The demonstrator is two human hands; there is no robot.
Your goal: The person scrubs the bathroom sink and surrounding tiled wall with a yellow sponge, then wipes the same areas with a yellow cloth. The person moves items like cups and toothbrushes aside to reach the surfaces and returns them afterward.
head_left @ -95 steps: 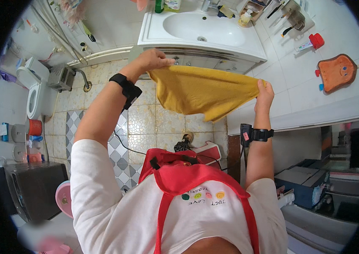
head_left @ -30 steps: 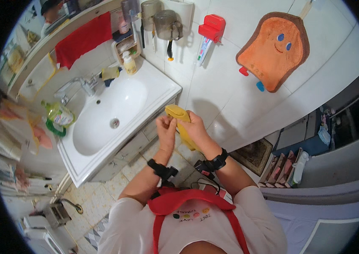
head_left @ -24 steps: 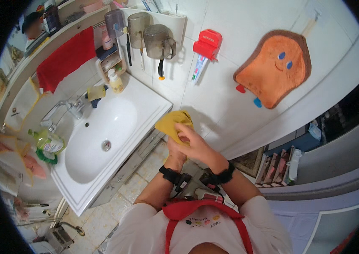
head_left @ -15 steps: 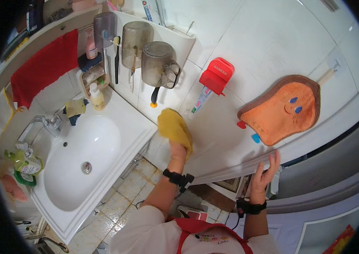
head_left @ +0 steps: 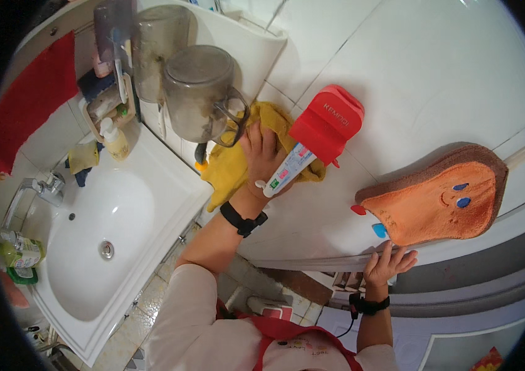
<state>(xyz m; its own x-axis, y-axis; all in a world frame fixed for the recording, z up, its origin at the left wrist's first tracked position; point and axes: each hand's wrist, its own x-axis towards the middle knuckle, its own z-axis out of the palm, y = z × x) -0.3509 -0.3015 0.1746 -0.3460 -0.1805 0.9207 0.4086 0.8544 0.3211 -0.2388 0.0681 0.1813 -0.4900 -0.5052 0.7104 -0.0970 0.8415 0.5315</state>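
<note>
My left hand [head_left: 261, 153] lies flat against a yellow cloth [head_left: 226, 176], fingers stretched out, pressing it to the white tiled wall [head_left: 337, 210]. In front of this hand, a toothpaste tube [head_left: 291, 167] hangs cap down from a red dispenser [head_left: 329, 122]. Just left of the cloth is a smoky clear mug [head_left: 197, 93], upside down on the wall rack, with a black-handled toothbrush [head_left: 200, 154] below it. My right hand [head_left: 388, 264] is open, fingers apart, below an orange bread-shaped hand towel [head_left: 439, 204]. It seems to hold nothing; whether it touches the pale edge there I cannot tell.
A white washbasin [head_left: 105, 247] with a metal tap [head_left: 52, 187] fills the left side. Around it stand a yellow pump bottle [head_left: 115, 141] and a green bottle [head_left: 20, 251]. A red cloth [head_left: 30, 102] hangs behind. Another smoky cup [head_left: 157, 52] sits beside the mug.
My left hand has moved up and right with the yellow cloth, from below the toothbrush to behind the toothpaste tube, and the cloth has spread out. The view has shifted closer to the wall.
</note>
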